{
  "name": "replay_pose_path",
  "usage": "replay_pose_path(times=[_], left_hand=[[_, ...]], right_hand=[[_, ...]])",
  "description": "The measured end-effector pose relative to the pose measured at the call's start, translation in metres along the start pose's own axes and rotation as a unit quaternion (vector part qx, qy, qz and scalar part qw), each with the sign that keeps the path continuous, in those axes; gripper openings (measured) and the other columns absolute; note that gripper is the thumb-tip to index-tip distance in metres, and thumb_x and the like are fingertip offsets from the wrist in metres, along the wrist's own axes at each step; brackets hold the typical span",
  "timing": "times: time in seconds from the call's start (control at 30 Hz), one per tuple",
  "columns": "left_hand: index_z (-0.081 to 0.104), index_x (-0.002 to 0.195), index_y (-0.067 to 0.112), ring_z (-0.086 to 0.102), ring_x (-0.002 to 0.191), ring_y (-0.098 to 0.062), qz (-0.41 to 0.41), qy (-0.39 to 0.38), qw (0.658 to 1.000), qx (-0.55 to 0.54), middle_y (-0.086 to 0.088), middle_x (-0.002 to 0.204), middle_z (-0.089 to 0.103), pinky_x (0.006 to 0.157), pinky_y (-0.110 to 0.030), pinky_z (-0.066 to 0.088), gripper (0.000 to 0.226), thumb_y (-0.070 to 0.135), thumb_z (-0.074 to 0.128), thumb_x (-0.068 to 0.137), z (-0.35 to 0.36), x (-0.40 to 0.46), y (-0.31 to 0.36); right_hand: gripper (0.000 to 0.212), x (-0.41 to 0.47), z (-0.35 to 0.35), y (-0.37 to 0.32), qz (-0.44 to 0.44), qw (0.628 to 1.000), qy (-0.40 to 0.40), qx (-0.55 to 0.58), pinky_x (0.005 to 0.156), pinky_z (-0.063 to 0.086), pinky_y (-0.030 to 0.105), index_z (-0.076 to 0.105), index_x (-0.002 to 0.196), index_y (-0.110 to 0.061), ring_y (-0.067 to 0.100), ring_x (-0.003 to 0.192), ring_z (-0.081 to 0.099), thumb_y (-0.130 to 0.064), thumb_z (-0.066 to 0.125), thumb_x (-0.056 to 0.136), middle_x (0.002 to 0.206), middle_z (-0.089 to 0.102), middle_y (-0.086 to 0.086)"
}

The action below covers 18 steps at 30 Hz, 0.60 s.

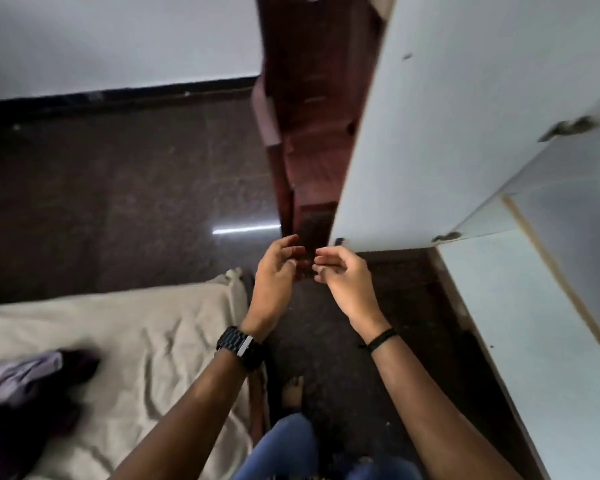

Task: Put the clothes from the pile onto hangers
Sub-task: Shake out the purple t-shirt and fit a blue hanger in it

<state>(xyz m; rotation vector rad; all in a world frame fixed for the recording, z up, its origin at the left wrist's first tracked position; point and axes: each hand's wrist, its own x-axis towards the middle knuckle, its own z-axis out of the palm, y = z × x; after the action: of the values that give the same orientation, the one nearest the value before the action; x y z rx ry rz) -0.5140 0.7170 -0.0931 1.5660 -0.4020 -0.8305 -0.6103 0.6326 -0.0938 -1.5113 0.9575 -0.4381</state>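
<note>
Head-height view, steeply down, close

Clothes pile on my bed, low and to my left.

The clothes point(25, 393) lie in a crumpled heap on the beige sheet of the bed point(146, 327), at its left edge as I look down. I see a pale lilac, slightly shiny garment on top and darker purple-black fabric bunched under and around it; blur hides finer detail.
</note>
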Motion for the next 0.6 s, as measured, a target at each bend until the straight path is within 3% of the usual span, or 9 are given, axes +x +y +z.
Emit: replay_pose_path(times=[0.13, 0.27, 0.4, 0.5, 0.6], left_hand=[[0.050, 0.121, 0.019, 0.062, 0.092, -0.016, -0.043, 0.095, 0.994, -0.026, -0.007, 0.112, 0.062, 0.082, -0.032, 0.051, 0.037, -0.005, 0.037, 0.096, -0.083, 0.002, -0.046], [0.052, 0.115, 0.028, 0.064, 0.090, -0.011, -0.064, 0.163, 0.984, -0.026, -0.004, 0.112, 0.062, 0.078, -0.026, 0.054, 0.039, -0.003, 0.038, 0.097, -0.138, -0.006, -0.105], [0.051, 0.114, 0.029, 0.063, 0.085, -0.011, -0.062, 0.235, 0.970, -0.010, -0.002, 0.109, 0.061, 0.076, -0.027, 0.051, 0.041, -0.006, 0.038, 0.095, -0.182, -0.014, -0.173], [0.049, 0.119, 0.021, 0.062, 0.082, -0.011, -0.061, 0.261, 0.963, 0.008, 0.000, 0.105, 0.061, 0.073, -0.025, 0.051, 0.042, -0.010, 0.035, 0.094, -0.211, -0.016, -0.219], [0.050, 0.114, 0.027, 0.063, 0.082, -0.014, -0.043, 0.293, 0.955, 0.034, 0.000, 0.102, 0.061, 0.073, -0.029, 0.051, 0.045, -0.010, 0.036, 0.093, -0.244, -0.019, -0.259]], right_hand=[[0.029, 0.012, 0.085, 0.029, 0.053, 0.994, -0.094, 0.001, 0.074, 0.058, 0.029, 0.064, 0.098, -0.016, 0.017, 0.091, 0.068, 0.008, 0.051, 0.090, 0.092, 0.068, 0.005], [0.031, 0.022, 0.151, 0.070, 0.061, 0.987, -0.151, -0.003, 0.072, 0.058, 0.029, 0.066, 0.091, -0.017, 0.018, 0.088, 0.068, 0.009, 0.050, 0.089, 0.091, 0.070, 0.009], [0.026, 0.027, 0.220, 0.126, 0.065, 0.969, -0.237, 0.008, 0.066, 0.056, 0.022, 0.064, 0.097, -0.006, 0.016, 0.081, 0.065, 0.012, 0.046, 0.091, 0.090, 0.066, 0.012], [0.027, 0.029, 0.265, 0.167, 0.062, 0.960, -0.271, 0.020, 0.066, 0.056, 0.022, 0.064, 0.093, -0.011, 0.015, 0.080, 0.064, 0.010, 0.047, 0.091, 0.087, 0.066, 0.009], [0.028, 0.031, 0.310, 0.205, 0.052, 0.955, -0.292, 0.023, 0.064, 0.053, 0.024, 0.066, 0.087, -0.016, 0.016, 0.079, 0.065, 0.007, 0.050, 0.090, 0.085, 0.067, 0.008]])
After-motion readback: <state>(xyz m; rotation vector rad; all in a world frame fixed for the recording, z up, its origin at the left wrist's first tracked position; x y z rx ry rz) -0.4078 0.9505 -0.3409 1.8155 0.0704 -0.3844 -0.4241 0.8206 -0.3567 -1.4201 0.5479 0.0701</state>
